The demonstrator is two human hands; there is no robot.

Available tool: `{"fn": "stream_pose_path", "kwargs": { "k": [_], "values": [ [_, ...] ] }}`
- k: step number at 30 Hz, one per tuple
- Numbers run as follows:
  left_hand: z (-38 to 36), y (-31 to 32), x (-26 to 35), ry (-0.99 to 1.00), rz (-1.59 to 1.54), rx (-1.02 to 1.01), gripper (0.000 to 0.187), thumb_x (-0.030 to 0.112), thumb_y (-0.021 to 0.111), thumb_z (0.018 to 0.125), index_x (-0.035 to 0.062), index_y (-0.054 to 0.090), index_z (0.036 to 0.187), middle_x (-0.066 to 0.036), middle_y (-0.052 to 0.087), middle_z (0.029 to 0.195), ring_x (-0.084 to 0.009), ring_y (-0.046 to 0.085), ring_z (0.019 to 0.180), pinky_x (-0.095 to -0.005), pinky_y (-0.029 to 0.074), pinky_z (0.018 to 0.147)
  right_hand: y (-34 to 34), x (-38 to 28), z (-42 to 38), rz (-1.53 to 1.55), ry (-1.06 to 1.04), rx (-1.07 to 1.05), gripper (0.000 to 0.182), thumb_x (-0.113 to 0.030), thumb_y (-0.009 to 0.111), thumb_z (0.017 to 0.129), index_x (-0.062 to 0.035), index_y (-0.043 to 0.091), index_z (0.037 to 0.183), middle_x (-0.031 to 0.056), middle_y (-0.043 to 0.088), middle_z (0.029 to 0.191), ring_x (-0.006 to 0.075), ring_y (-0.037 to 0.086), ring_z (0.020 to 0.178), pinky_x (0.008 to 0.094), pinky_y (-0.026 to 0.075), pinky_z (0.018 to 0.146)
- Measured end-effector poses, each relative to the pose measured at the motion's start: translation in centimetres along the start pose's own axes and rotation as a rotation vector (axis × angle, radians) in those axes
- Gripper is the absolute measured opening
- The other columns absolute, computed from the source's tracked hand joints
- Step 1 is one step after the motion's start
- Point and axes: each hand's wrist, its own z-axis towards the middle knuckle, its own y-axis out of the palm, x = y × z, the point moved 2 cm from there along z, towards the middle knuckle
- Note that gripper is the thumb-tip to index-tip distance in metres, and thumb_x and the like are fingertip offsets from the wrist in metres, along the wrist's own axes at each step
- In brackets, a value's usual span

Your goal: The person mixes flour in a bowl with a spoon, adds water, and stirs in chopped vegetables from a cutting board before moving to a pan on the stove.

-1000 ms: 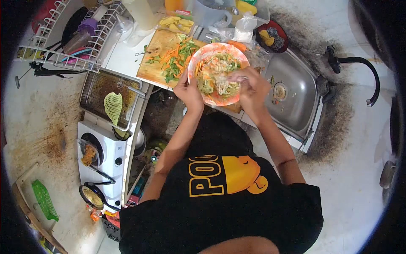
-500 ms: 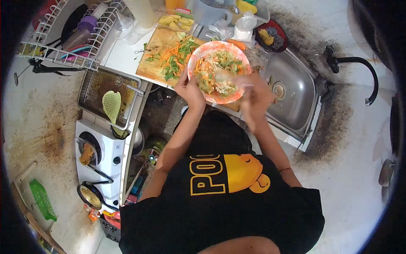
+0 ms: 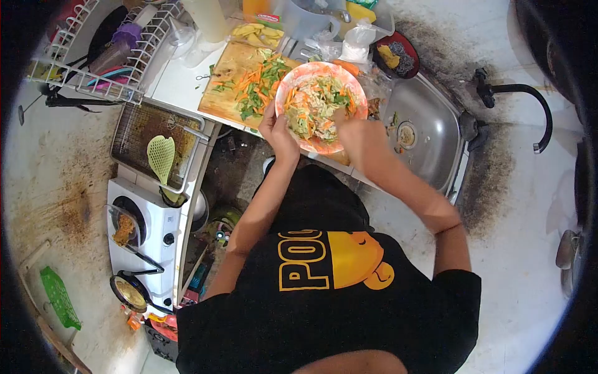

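A white bowl with an orange-pink patterned rim holds a mix of shredded vegetables in a pale coating. My left hand grips the bowl's left edge, thumb over the rim. At the lower right of the bowl, my right hand is closed, its fingers reaching in over the food. Whatever it holds is hidden by the hand and blur. Just left of the bowl lies a wooden cutting board, bearing cut carrot strips and green leaves.
To the right is a steel sink with a black faucet. A dish rack stands at the upper left. Below it are an oily tray with a green slotted spatula and a white stove. A dark red bowl sits behind the sink.
My right hand has swept left and down, from the bowl's right rim to over the food. The mix has shifted in the bowl. My left hand keeps its hold.
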Motion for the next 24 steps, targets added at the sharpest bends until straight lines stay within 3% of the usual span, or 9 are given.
{"fn": "stream_pose_path", "kwargs": {
  "k": [2,4,7,11,14,16,18,21,24],
  "values": [
    [0.2,-0.3,-0.1,-0.032,0.002,-0.001,0.042,-0.009,0.045,0.075,-0.0117,0.056,0.116,-0.014,0.059,0.114,-0.0187,0.057,0.103,-0.0289,0.042,0.091,-1.2,0.7,0.1,-0.034,-0.049,-0.063,0.021,-0.005,0.058,0.076,0.0014,0.056,0.097,0.0157,0.063,0.071,0.031,0.065,0.067,0.0451,0.05,0.059],
    [-0.1,-0.1,-0.1,-0.015,0.045,0.028,0.043,-0.008,0.044,0.077,-0.0113,0.054,0.118,-0.013,0.057,0.117,-0.0181,0.056,0.106,-0.029,0.041,0.093,-5.1,1.4,-0.1,-0.111,-0.169,0.025,0.01,-0.007,0.057,0.077,-0.0033,0.061,0.086,0.0117,0.065,0.073,0.0279,0.067,0.069,0.0424,0.051,0.058],
    [-0.3,0.1,0.2,-0.049,0.005,0.017,0.039,-0.005,0.047,0.081,-0.0097,0.054,0.12,-0.011,0.057,0.118,-0.0168,0.054,0.106,-0.028,0.04,0.093,-7.0,2.7,1.1,-0.16,-0.089,0.122,0.009,-0.007,0.058,0.076,-0.0042,0.062,0.083,0.0121,0.065,0.072,0.0285,0.067,0.069,0.0431,0.051,0.057],
    [-0.8,1.3,0.8,-0.054,0.032,-0.004,0.034,0.007,0.048,0.094,-0.0078,0.052,0.125,-0.012,0.058,0.118,-0.0167,0.055,0.107,-0.0299,0.042,0.093,1.0,4.9,4.5,-0.146,0.013,0.047,0.007,-0.007,0.057,0.075,-0.0034,0.063,0.078,0.0136,0.064,0.073,0.0317,0.066,0.07,0.0453,0.05,0.06],
    [-1.0,1.4,0.4,-0.044,0.094,0.03,0.033,0.021,0.047,0.1,-0.0076,0.058,0.113,-0.006,0.057,0.105,-0.012,0.05,0.097,-0.0279,0.039,0.09,4.7,5.3,5.5,-0.002,0.025,-0.039,0.007,-0.007,0.057,0.074,-0.0023,0.062,0.074,0.0157,0.064,0.073,0.0331,0.065,0.07,0.0457,0.05,0.06],
    [-0.9,1.1,0.1,-0.082,0.068,0.061,0.033,0.021,0.047,0.099,-0.0069,0.057,0.115,-0.008,0.059,0.108,-0.0121,0.053,0.095,-0.0278,0.042,0.087,4.4,5.3,5.3,0.197,-0.154,-0.015,0.006,-0.008,0.057,0.073,-0.0042,0.06,0.076,0.0162,0.061,0.07,0.0352,0.063,0.068,0.045,0.049,0.055],
    [-1.0,1.3,-0.3,-0.121,0.038,0.091,0.034,0.02,0.048,0.099,-0.0062,0.056,0.118,-0.009,0.061,0.11,-0.0122,0.056,0.093,-0.0277,0.046,0.084,2.7,4.3,4.3,0.083,-0.145,-0.026,0.009,-0.008,0.057,0.072,-0.0046,0.06,0.08,0.0151,0.061,0.07,0.0344,0.063,0.065,0.0445,0.049,0.055],
    [-1.1,1.8,-0.2,-0.09,-0.035,0.097,0.032,0.019,0.046,0.1,-0.0079,0.057,0.114,-0.005,0.056,0.103,-0.0106,0.05,0.092,-0.0271,0.04,0.086,-0.7,2.1,0.9,-0.049,-0.111,-0.044,0.017,-0.008,0.058,0.072,-0.0055,0.057,0.089,0.0133,0.062,0.07,0.0321,0.063,0.061,0.0438,0.049,0.054],
    [-1.2,1.7,-0.4,-0.088,-0.096,0.13,0.032,0.02,0.047,0.099,-0.0066,0.057,0.115,-0.009,0.063,0.103,-0.0123,0.058,0.088,-0.0286,0.049,0.077,-1.8,0.6,-2.7,-0.11,-0.079,-0.068,0.024,-0.008,0.058,0.074,-0.006,0.054,0.097,0.0124,0.063,0.07,0.0294,0.064,0.059,0.0434,0.05,0.052]
  ]
}}
